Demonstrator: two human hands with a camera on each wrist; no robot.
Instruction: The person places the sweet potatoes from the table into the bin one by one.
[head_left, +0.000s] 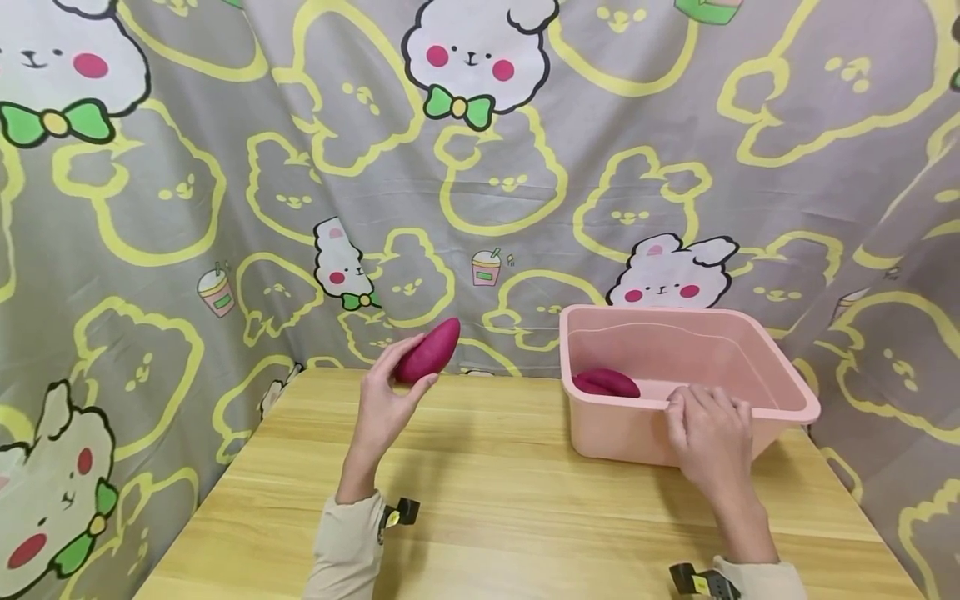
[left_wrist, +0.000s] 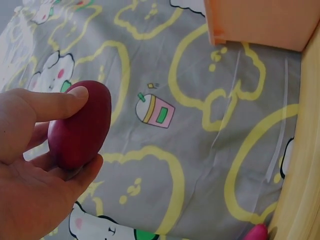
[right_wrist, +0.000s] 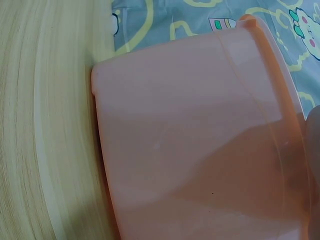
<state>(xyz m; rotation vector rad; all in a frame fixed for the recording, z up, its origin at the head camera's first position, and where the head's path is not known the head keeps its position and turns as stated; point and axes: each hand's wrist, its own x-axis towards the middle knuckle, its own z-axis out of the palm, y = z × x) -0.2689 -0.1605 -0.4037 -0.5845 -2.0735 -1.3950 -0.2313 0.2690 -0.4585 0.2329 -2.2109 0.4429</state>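
Plainly, the left hand [head_left: 386, 410] has its grip closed round a sweet potato [head_left: 431, 352] above the table [head_left: 510, 517], covering its lower end. The right hand [head_left: 712, 437] grips the near rim of the tub [head_left: 618, 433], its fingertips hidden inside (the right wrist view catches only a sliver of it). The tub's wall partly hides purple shapes [head_left: 611, 382], their number unclear. A pink tip [left_wrist: 257, 232], cut off in the left wrist view, cannot be identified.

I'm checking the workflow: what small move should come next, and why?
Probably move the left grip, which holds a magenta tuber, rightward over the pink bin: the bin's top is open, the right grip holds its rim, and similar magenta produce lies inside.
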